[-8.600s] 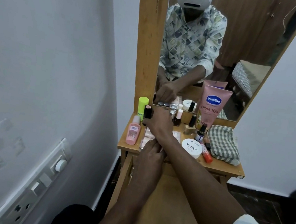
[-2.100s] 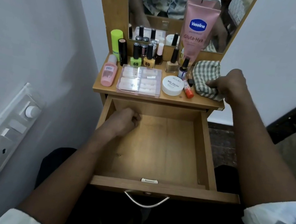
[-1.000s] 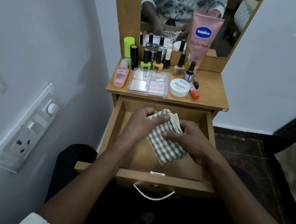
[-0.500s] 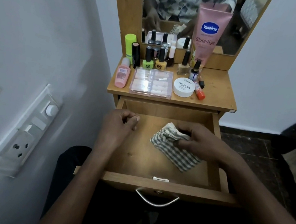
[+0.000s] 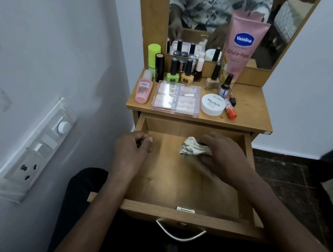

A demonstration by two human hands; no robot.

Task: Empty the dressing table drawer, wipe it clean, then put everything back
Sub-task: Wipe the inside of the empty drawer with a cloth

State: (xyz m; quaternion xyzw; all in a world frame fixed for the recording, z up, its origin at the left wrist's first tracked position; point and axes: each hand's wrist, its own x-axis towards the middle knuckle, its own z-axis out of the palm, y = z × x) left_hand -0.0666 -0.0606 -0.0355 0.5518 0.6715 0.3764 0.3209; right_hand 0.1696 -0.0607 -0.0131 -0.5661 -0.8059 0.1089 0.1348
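while the right hand (image 5: 225, 158) grasps the bunched checked cloth (image 5: 194, 149) and presses it to the floor of the open drawer (image 5: 180, 213) near its back right corner (head view), the left hand (image 5: 131, 153) sits clenched on nothing visible at the drawer's left wall. nail polish bottles (image 5: 173, 73), a clear box (image 5: 176, 101) and a white jar (image 5: 213, 104) crowd the table (image 5: 250, 108) just above. likely risks: a stroke lifted too far back could clip the table edge and topple the bottles; a balled cloth may miss the corners.
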